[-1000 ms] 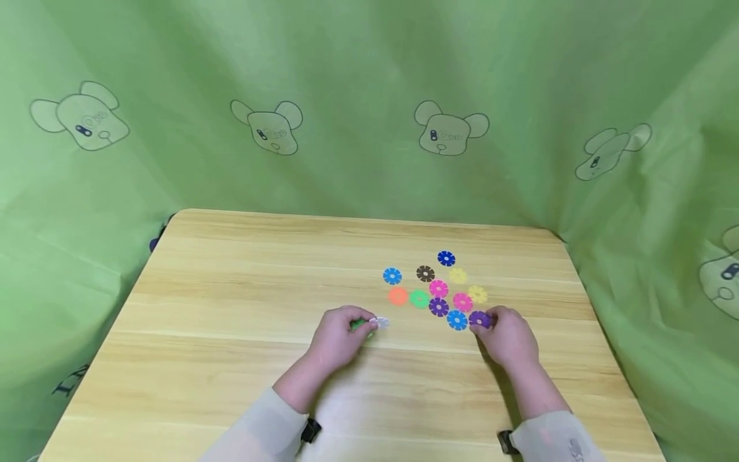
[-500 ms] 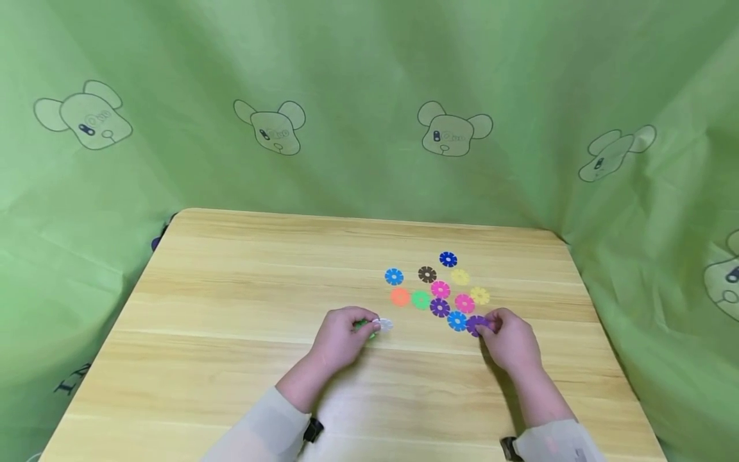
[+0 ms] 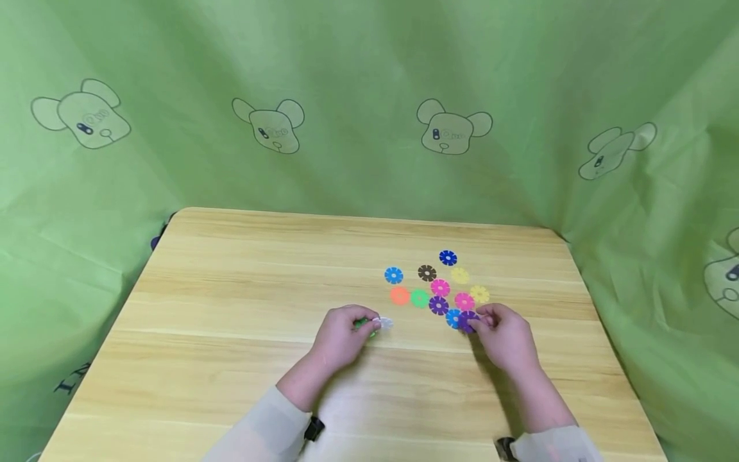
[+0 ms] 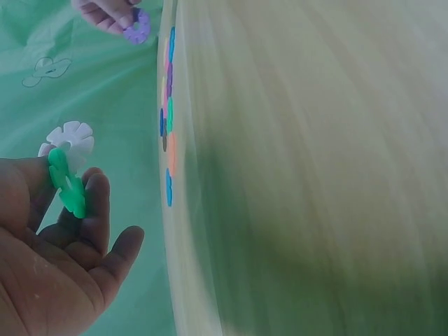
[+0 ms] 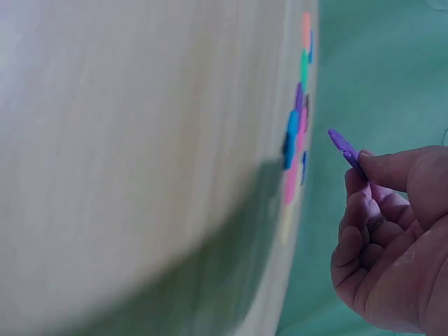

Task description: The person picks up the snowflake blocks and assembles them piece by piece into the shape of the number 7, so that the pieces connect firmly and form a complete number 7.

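Note:
Between thumb and fingers my left hand (image 3: 340,337) pinches two notched plastic discs joined at an angle, a green disc (image 4: 67,183) and a white disc (image 4: 71,143). My right hand (image 3: 509,337) holds a purple disc (image 5: 346,150) by its edge, raised above the table in the right wrist view. In the head view this purple disc overlaps a blue disc (image 3: 453,318). Beyond the hands lie more flat discs, among them another purple disc (image 3: 439,305), a pink disc (image 3: 464,301), a light green disc (image 3: 419,298) and an orange disc (image 3: 399,295).
Farther back on the wooden table (image 3: 242,276) lie a brown disc (image 3: 427,273), a dark blue disc (image 3: 448,258), a light blue disc (image 3: 394,275) and yellow discs, one yellow disc (image 3: 480,294) at the right. A green curtain (image 3: 358,173) surrounds the table's far edge and sides.
My right hand has moved the purple disc slightly left, from beside the blue disc to overlapping it in the head view. The left hand has stayed nearly still with its joined discs.

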The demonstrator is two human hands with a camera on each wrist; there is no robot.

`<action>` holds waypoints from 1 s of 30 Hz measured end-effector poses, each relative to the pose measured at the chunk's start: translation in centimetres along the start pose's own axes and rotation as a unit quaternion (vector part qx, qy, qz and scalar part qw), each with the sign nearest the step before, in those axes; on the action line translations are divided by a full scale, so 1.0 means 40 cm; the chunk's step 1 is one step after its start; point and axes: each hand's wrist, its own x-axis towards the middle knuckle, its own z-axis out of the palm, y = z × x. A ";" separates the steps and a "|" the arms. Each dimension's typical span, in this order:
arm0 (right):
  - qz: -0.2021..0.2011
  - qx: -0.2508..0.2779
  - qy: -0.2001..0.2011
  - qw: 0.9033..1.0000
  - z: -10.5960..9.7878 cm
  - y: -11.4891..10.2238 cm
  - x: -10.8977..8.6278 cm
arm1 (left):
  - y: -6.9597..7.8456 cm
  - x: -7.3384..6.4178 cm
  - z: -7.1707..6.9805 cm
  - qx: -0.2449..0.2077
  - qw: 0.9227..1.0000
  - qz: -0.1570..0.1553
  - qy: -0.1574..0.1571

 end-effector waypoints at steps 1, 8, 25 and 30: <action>-0.005 0.004 0.000 1.000 -0.002 -0.007 -0.002 | 0.000 0.000 0.001 0.000 1.000 0.000 0.000; -0.047 0.029 0.006 0.998 -0.007 -0.054 -0.021 | 0.000 0.000 0.005 -0.005 1.000 -0.001 0.005; -0.091 0.109 0.024 0.990 0.067 -0.100 -0.052 | -0.008 -0.003 0.015 0.009 0.999 0.030 0.007; -0.110 0.139 0.037 0.983 0.077 -0.118 -0.061 | -0.009 -0.001 0.019 0.003 0.999 0.038 0.011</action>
